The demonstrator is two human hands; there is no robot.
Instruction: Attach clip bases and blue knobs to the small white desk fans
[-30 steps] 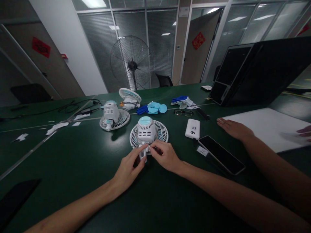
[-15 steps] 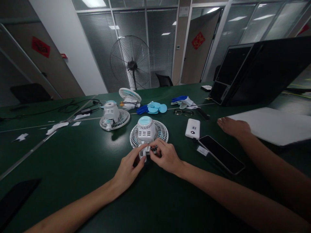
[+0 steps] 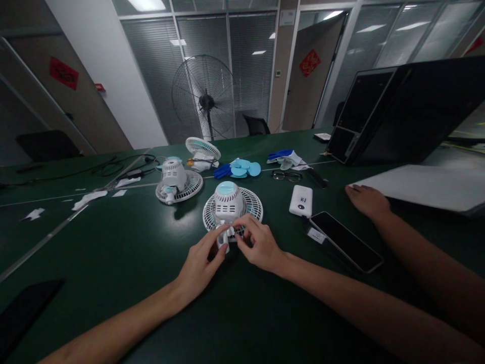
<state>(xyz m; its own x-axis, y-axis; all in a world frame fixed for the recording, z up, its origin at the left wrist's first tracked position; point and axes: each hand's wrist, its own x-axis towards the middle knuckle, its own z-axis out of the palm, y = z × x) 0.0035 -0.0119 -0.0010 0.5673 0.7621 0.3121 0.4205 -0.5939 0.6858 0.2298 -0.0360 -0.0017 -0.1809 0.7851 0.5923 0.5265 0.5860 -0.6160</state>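
Note:
A small white fan (image 3: 229,205) with a light-blue cap lies face down on its round grille, its neck pointing towards me. My left hand (image 3: 199,260) pinches the white neck piece (image 3: 224,241) from the left, index finger on top and thumb at the lower side. From the right, my right hand (image 3: 259,242) brings its bent thumb and index finger together against the same neck. What lies between those right fingertips is too small and partly hidden to make out.
On the green table stand a second small fan (image 3: 175,179) and a third (image 3: 202,151). Light-blue fan blades (image 3: 244,168), gloves (image 3: 290,159), glasses (image 3: 287,176), a white power bank (image 3: 301,200) and a phone (image 3: 346,241) lie around. At right, another person's hand (image 3: 367,201) touches a white board (image 3: 428,189).
My right fingers have shifted very slightly at the fan's neck; my left hand stays put. The other person's hand and the white board have moved a little, the board's near edge rising.

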